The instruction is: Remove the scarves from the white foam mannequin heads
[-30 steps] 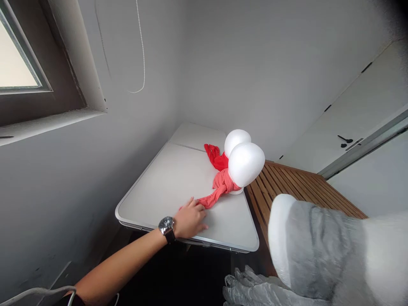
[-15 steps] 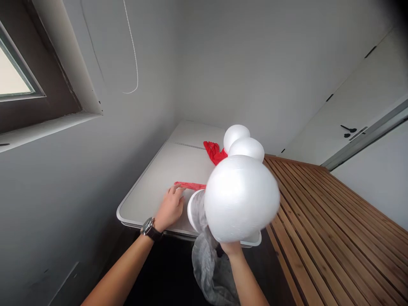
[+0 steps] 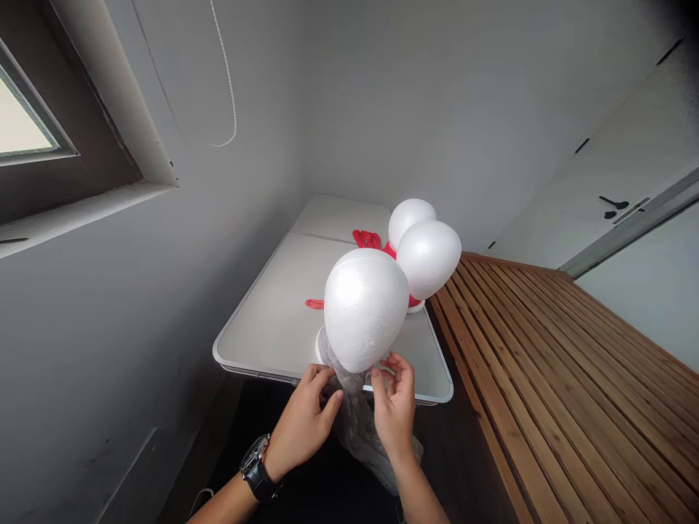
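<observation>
A white foam mannequin head (image 3: 365, 309) stands at the near table edge, its smooth top toward me. Thin grey sheer fabric (image 3: 349, 382) wraps its neck and hangs below the edge. My left hand (image 3: 309, 415), wearing a black-strapped watch (image 3: 256, 466), is at the left of the neck, thumb and forefinger apart beside the fabric. On the right, my right hand (image 3: 396, 400) has its fingers curled toward the thumb at the fabric's edge and seems to pinch it. The head hides part of the neck and fabric.
Two more white foam heads (image 3: 429, 258) with red fabric (image 3: 367, 239) at their necks stand behind, along the right side of the white folding table (image 3: 262, 327). A slatted wooden surface (image 3: 535, 364) lies to the right. A window (image 3: 33, 116) is at the left.
The near head has moved left and away from me, now at the table edge. My right hand has come out from under it to its right side; my left hand has moved nearer the neck.
</observation>
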The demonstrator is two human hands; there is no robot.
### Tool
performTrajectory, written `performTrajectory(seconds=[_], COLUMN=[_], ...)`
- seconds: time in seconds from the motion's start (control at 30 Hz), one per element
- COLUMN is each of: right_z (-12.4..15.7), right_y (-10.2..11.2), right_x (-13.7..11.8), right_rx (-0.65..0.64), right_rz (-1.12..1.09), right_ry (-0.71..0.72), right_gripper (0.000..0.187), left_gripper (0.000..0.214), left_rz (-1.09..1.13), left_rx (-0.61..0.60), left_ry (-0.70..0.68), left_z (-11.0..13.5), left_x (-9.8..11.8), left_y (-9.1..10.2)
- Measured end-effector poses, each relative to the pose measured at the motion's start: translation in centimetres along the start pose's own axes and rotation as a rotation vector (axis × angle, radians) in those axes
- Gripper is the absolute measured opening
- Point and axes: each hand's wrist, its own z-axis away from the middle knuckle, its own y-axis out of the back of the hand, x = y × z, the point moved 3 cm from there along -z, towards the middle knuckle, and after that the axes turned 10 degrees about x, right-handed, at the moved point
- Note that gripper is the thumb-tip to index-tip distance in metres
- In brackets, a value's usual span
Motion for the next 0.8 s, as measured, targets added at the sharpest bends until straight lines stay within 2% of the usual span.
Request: performTrajectory(seconds=[0.07, 0.13, 0.23, 0.3, 0.5, 0.6, 0.67, 0.8], right_z=[1.5, 2.8, 4.1, 4.4, 4.3, 4.4, 4.4, 4.1], right_y=[0.4, 0.2, -0.3, -0.6, -1.4, -1.7, -1.6, -1.0], right_x=[0.7, 0.9, 0.5, -0.2, -2.6, -2.7, -2.1, -0.1], right_rx=[-0.052, -0.18, -0.339, -0.391, -0.478, -0.541, -0.525, -0.325], right_rz=[0.009, 0.033, 0.032, -0.011, -0.166, -0.193, -0.177, -0.155], right_ry=[-0.067, -0.135, -0.233, -0.277, -0.305, -0.292, -0.303, -0.392], right_gripper=[0.048, 0.05, 0.057, 0.057, 0.046, 0.04, 0.038, 0.049], left_gripper=[0.028, 0.026, 0.028, 0.032, 0.048, 0.049, 0.048, 0.051], left_rz=[-0.021, -0.026, 0.009, 0.062, 0.509, 0.626, 0.598, 0.534], left_rx=[-0.064, -0.093, -0.077, -0.055, -0.053, 0.021, 0.098, 0.201], left_ry=[0.005, -0.01, -0.001, 0.021, 0.137, 0.248, 0.287, 0.29], left_z=[0.1, 0.4, 0.6, 0.4, -1.0, -1.5, -1.7, -1.6], left_x=[0.4, 0.9, 1.2, 1.0, -0.5, -1.1, -1.3, -1.4], left_y=[-0.1, -0.3, -0.4, -0.4, -1.6, -2.7, -3.2, -3.5])
